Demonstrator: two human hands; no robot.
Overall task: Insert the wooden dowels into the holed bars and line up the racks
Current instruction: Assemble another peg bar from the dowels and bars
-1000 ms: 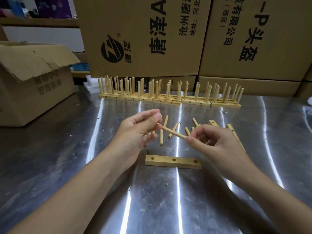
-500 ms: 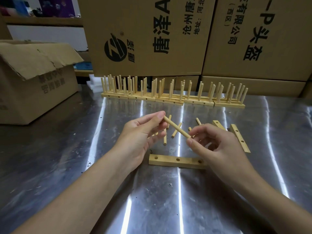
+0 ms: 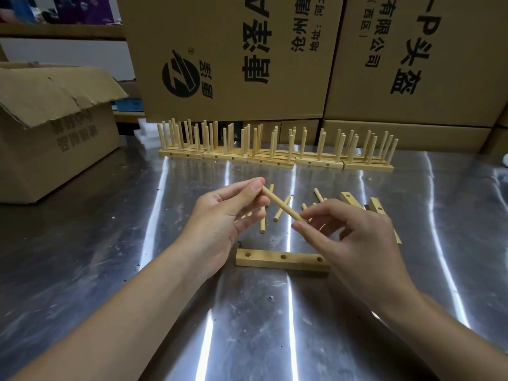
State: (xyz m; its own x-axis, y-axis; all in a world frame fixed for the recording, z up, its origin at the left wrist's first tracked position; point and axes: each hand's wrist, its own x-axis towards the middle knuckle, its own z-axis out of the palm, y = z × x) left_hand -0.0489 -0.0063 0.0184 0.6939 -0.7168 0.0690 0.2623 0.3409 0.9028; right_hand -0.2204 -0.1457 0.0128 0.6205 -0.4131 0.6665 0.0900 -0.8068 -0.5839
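A wooden dowel (image 3: 281, 204) is held slanted in the air, its upper end pinched by my left hand (image 3: 228, 220) and its lower end by the fingertips of my right hand (image 3: 349, 237). Below them a holed bar (image 3: 280, 259) with three holes lies flat on the metal table (image 3: 110, 243). Several loose dowels (image 3: 281, 212) lie beyond my hands. Two more holed bars (image 3: 350, 199) lie to the right, partly hidden by my right hand. A row of finished racks (image 3: 275, 155) with upright dowels stands at the back.
An open cardboard box (image 3: 49, 133) sits at the left on the table. Large printed cartons (image 3: 233, 56) form a wall right behind the racks. White foam pieces (image 3: 145, 133) lie at the back left.
The dowel between my hands has tilted, its left end rising and its right end dropping. Both hands stayed over the bar.
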